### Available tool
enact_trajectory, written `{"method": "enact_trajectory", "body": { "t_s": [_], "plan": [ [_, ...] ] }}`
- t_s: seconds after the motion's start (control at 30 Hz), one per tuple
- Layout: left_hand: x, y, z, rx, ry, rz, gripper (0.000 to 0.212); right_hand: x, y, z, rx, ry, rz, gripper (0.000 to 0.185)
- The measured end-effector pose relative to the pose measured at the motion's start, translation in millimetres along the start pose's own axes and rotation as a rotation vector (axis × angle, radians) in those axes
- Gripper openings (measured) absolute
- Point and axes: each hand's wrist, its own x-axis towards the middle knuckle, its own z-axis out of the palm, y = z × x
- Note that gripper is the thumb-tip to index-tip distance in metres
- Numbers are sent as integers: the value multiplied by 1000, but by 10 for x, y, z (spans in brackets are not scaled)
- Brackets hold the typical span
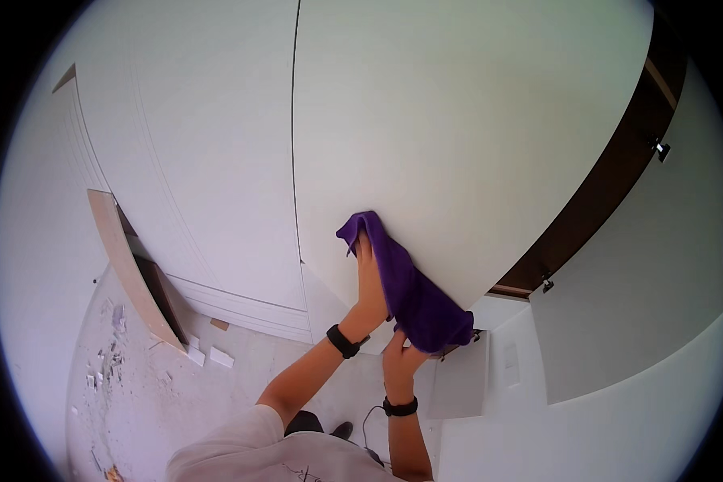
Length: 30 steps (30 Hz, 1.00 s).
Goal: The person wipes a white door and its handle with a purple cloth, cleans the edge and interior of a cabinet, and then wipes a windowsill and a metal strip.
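A purple cloth (413, 289) lies spread between my two hands, against a large white cabinet door panel (458, 150). My left hand (370, 283) reaches up with its fingers on the upper part of the cloth, whose top folds over the fingertips. Lower down, my right hand (405, 358) grips the bottom edge of the cloth, its fingers partly hidden behind the fabric. Both wrists wear black bands. A narrow dark gap separates this panel from the white panel (217, 150) on the left.
An open cabinet door (626, 289) with hinges stands at the right beside a dark brown interior (602, 187). A lower door (461, 379) stands open near my right hand. At the left, a board (132, 271) leans by the wall; debris (111, 361) litters the floor.
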Motion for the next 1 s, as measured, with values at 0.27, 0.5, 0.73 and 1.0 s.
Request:
{"method": "enact_trajectory", "body": {
  "t_s": [0.27, 0.5, 0.73, 1.0],
  "plan": [
    [11, -151, 63, 19, -20, 28, 68, 261, -170, -45, 39, 8, 1, 21],
    [458, -713, 4, 29, 80, -26, 66, 643, 1, 318, -83, -125, -210, 25],
    [462, -1438, -31, 45, 84, -66, 73, 750, 238, 952, -226, -93, -325, 45],
    [455, -1877, -27, -203, 12, -219, 82, 1342, 225, 1359, -56, -341, -301, 48]
  ]
}}
